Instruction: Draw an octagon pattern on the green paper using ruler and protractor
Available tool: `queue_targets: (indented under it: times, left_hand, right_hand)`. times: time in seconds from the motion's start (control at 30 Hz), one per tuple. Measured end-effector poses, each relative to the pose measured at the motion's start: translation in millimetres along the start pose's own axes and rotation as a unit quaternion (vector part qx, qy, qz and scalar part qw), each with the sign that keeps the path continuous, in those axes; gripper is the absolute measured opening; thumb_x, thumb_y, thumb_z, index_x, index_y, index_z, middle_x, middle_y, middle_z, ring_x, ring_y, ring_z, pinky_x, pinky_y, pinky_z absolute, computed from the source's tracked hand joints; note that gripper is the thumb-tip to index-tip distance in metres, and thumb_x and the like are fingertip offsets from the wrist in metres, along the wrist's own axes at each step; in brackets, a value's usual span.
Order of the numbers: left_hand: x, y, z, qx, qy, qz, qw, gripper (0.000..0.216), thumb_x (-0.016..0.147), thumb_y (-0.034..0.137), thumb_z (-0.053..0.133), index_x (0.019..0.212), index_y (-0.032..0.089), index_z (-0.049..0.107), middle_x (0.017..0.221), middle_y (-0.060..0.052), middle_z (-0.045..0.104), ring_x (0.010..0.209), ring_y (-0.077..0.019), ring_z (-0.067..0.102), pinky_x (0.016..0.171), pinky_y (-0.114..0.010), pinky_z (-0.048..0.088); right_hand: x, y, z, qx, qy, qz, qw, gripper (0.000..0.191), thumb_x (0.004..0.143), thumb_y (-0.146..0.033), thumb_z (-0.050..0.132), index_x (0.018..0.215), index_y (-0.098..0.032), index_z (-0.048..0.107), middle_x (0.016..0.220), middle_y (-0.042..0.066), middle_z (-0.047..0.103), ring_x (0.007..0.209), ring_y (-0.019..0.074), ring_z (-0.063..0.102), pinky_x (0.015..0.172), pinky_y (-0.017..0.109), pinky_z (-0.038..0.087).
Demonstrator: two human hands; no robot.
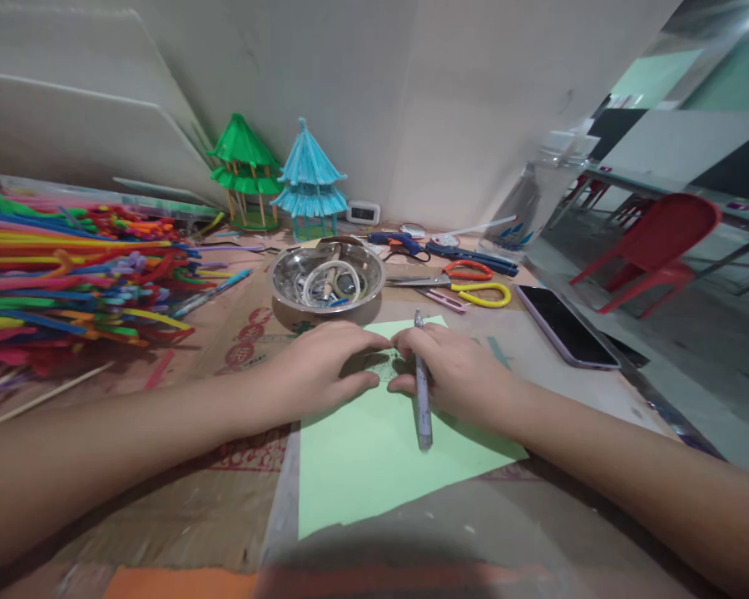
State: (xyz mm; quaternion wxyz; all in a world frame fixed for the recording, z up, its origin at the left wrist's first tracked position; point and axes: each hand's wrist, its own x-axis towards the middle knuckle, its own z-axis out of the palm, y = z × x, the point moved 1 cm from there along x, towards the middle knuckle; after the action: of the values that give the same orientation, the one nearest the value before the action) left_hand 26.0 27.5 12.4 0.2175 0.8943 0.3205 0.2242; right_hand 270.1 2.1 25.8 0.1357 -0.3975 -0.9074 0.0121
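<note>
A light green sheet of paper (362, 466) lies on the table under both hands. My left hand (324, 366) rests on its upper left part, fingers curved and thumb apart from the index finger. Across from it, my right hand (458, 366) has a grey pen (423, 391) tucked along its thumb side, slanting over the paper. Between the two hands is a small patch of dark marks (387, 364), partly hidden by the fingers; I cannot tell whether it is drawn or a separate thin piece.
Beyond the paper sit a metal bowl (280, 287) of small items and yellow-and-red-handled scissors (480, 291). A phone (565, 324) lies right. Bundled pipe cleaners (68, 274) fill the left. Green (243, 170) and blue (309, 179) pavilion models and a clear bottle (530, 200) stand behind.
</note>
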Motion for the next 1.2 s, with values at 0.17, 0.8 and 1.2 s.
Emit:
queue_targets:
  times: [0.17, 0.8, 1.2]
  left_hand:
    - [-0.3, -1.3, -2.1, -0.106, 0.001, -0.012, 0.994, 0.045, 0.099, 0.038, 0.071, 0.142, 0.025, 0.068, 0.143, -0.008, 0.079, 0.130, -0.0265, 0.077, 0.116, -0.044, 0.061]
    - [-6.3, 1.4, -0.5, 0.043, -0.090, -0.038, 0.994, 0.101, 0.095, 0.069, 0.078, 0.173, 0.016, 0.042, 0.179, -0.025, 0.045, 0.164, -0.0482, 0.046, 0.131, -0.064, 0.045]
    - [-5.6, 0.6, 5.8, 0.101, -0.098, -0.005, 0.990, 0.075, 0.108, 0.065, 0.060, 0.168, 0.021, 0.052, 0.181, -0.021, 0.041, 0.169, -0.0439, 0.038, 0.134, -0.070, 0.036]
  right_hand:
    - [-1.1, 2.4, 4.3, 0.022, 0.011, -0.021, 0.999, 0.024, 0.101, -0.029, 0.083, 0.108, -0.022, 0.062, 0.102, 0.010, 0.077, 0.095, 0.0274, 0.066, 0.076, 0.035, 0.046]
    - [7.9, 39.0, 6.6, 0.470, 0.095, 0.085, 0.873, 0.022, 0.095, -0.030, 0.074, 0.092, -0.026, 0.053, 0.115, 0.008, 0.081, 0.107, 0.0237, 0.079, 0.103, 0.050, 0.061]
    - [-12.1, 26.6, -7.0, 0.193, -0.022, 0.099, 0.976, 0.036, 0.088, -0.034, 0.088, 0.107, -0.026, 0.058, 0.118, 0.010, 0.076, 0.108, 0.0300, 0.071, 0.093, 0.046, 0.058]
